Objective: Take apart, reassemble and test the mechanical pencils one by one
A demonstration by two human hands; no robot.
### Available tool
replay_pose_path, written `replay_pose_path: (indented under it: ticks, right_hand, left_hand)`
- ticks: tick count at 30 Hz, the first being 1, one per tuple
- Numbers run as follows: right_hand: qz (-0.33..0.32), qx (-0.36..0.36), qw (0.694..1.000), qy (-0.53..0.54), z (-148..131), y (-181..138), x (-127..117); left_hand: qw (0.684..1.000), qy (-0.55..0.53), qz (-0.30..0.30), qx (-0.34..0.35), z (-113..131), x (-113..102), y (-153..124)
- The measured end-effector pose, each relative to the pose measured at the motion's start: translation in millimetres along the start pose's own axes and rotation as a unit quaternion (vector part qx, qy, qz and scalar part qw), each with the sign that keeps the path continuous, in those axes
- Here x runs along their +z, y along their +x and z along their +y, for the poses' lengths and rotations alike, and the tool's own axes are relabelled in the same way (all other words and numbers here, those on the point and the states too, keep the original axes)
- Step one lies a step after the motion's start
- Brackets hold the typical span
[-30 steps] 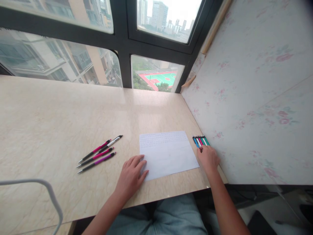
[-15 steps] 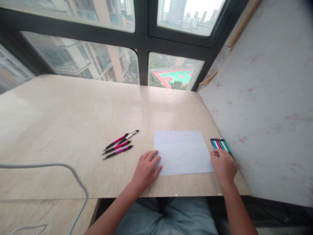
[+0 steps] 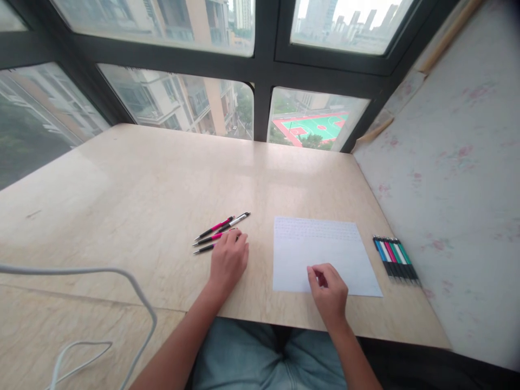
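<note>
My left hand (image 3: pixel 229 254) is over the pens on the left, its fingers curled down around the rear part of the nearest pen (image 3: pixel 204 249). Only that pen's black front end shows; the hand covers the rest. Just beyond lie two pink-and-black pens (image 3: pixel 214 228) and a white-and-black pen (image 3: pixel 239 219). My right hand (image 3: pixel 330 292) is above the lower edge of a white sheet of paper (image 3: pixel 300 260), fingers curled in and thumb near the index finger, with nothing visible in them. Lines of handwriting run across the paper's top.
A neat row of several coloured pens (image 3: pixel 396 260) lies right of the paper, near the papered wall (image 3: pixel 455 216). A grey cable (image 3: pixel 134 287) loops over the left front of the marble-patterned counter (image 3: pixel 142 189). A dark window frame (image 3: pixel 262 76) stands behind.
My left hand has left the paper's edge and moved left onto the pens. My right hand has come away from the pen row to the paper's lower edge. The view has turned left.
</note>
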State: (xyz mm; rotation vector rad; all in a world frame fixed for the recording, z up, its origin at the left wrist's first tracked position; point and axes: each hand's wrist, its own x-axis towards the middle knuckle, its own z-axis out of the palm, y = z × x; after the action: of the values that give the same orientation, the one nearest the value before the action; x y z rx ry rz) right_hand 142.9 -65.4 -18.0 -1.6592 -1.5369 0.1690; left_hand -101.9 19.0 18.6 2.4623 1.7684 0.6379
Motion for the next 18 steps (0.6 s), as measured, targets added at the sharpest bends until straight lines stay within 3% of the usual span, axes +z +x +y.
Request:
replay_pose_path:
  ticks: [5, 11, 15, 17, 18]
  right_hand:
    - [0.007, 0.037, 0.999, 0.034, 3, 2, -1]
    - [0.022, 0.058, 0.996, 0.058, 0, 5, -1]
    - [0.012, 0.057, 0.996, 0.061, 0, 7, 0]
    - [0.011, 0.056, 0.996, 0.064, 1, 8, 0]
    - [0.012, 0.056, 0.996, 0.066, 1, 8, 0]
  left_hand:
    - [0.996, 0.079, -0.041, 0.003, -23, -16, 7]
    - [0.993, 0.085, -0.069, 0.039, -33, -7, 7]
    - [0.984, -0.096, -0.146, 0.028, -8, -4, 7]
    - [0.949, -0.258, -0.182, -0.007, 9, -4, 5]
    - [0.915, -0.353, -0.189, -0.043, 17, -3, 4]
